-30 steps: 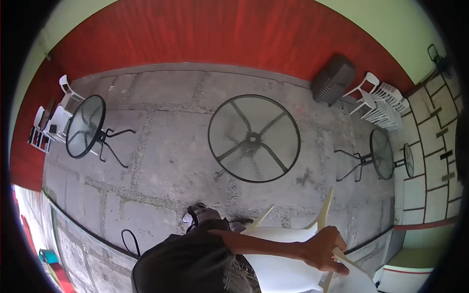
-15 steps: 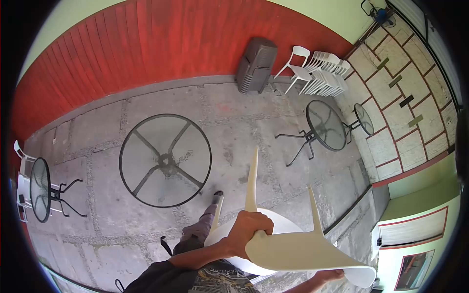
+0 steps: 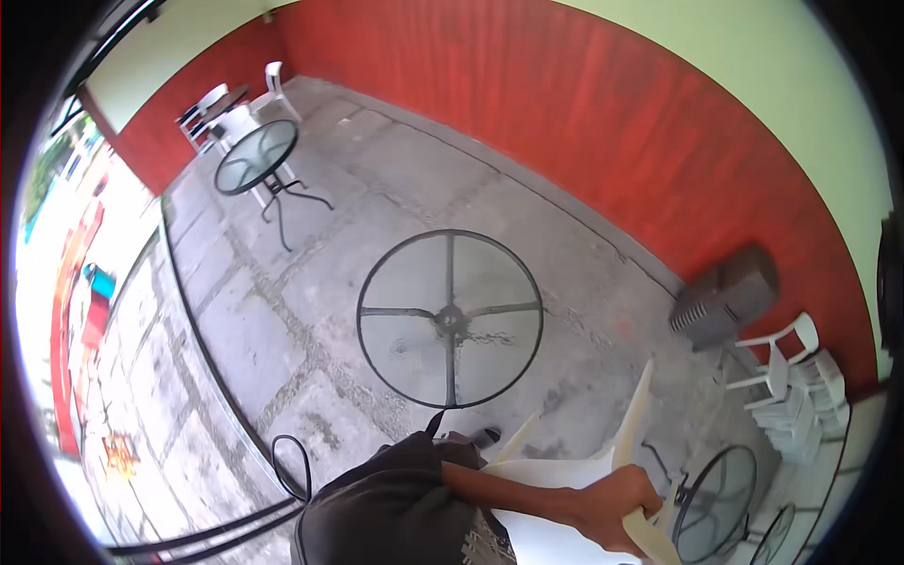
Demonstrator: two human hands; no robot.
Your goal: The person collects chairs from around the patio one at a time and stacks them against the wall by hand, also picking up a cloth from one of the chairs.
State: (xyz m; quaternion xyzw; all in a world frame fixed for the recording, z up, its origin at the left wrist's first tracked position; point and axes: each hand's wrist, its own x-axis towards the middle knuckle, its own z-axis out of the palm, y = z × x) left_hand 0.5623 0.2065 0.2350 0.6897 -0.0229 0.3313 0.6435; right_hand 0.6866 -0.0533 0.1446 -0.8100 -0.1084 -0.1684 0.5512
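My left hand point(image 3: 614, 508) is closed around the edge of a white plastic chair point(image 3: 537, 539) at the bottom of the head view. The chair is tilted, with cream-coloured legs pointing up and away from me. Part of it lies behind my forearm, and its lower portion runs out of the picture. My right hand is out of view. Just beyond the chair stands a round glass-topped table point(image 3: 405, 353) with a dark metal rim and crossed supports.
A second glass table point(image 3: 259, 158) stands far left beside white chairs point(image 3: 275, 89). To the right are a dark speaker-like box point(image 3: 727, 297), stacked white chairs point(image 3: 791, 414) and another glass table point(image 3: 718, 499). A dark floor track point(image 3: 202, 344) runs along the left.
The view has swung left, so the room shifts right and the open left side appears. The chair and my left hand now sit lower right. My right hand has left the picture.
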